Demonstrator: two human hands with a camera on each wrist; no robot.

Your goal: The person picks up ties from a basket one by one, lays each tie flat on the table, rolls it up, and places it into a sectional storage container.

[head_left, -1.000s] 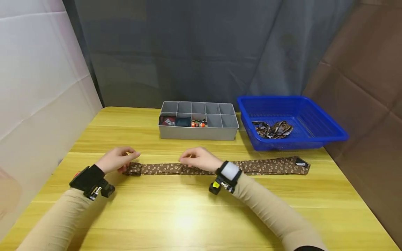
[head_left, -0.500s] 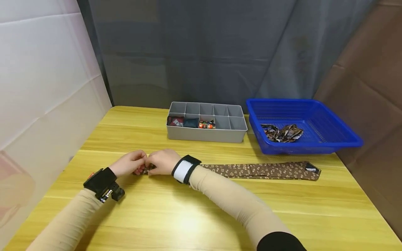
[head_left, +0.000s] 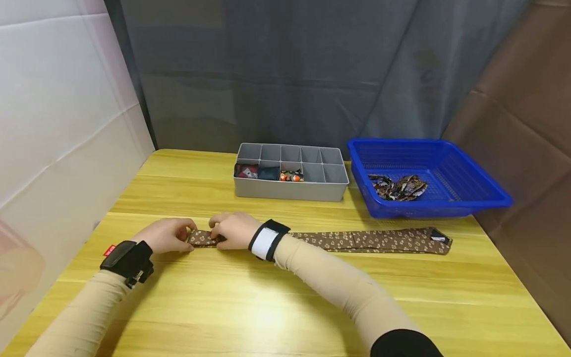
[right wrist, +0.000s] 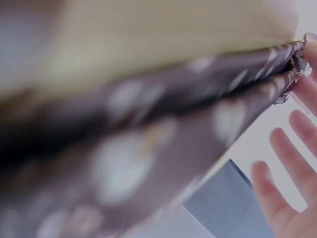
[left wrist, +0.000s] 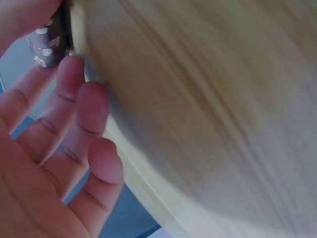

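A long brown tie (head_left: 379, 241) with a pale pattern lies flat across the yellow table (head_left: 267, 302), its wide end at the right. My left hand (head_left: 186, 235) pinches its narrow left end. My right hand (head_left: 217, 233) sits just to the right, fingers curled on the same end. A short piece of tie (head_left: 201, 239) shows between the hands. The right wrist view is blurred and filled by the tie (right wrist: 163, 148). The left wrist view shows my fingers (left wrist: 94, 114) near the table edge and a scrap of the tie (left wrist: 45, 47).
A grey divided organiser (head_left: 290, 192) stands at the back centre with rolled items (head_left: 267, 173) in three front compartments. A blue basket (head_left: 446, 206) at the back right holds a crumpled patterned tie (head_left: 398, 186). White panel on the left, brown wall on the right.
My right hand slid left along the tie from its middle to the narrow end beside my left hand. The two hands then drew slightly apart there.
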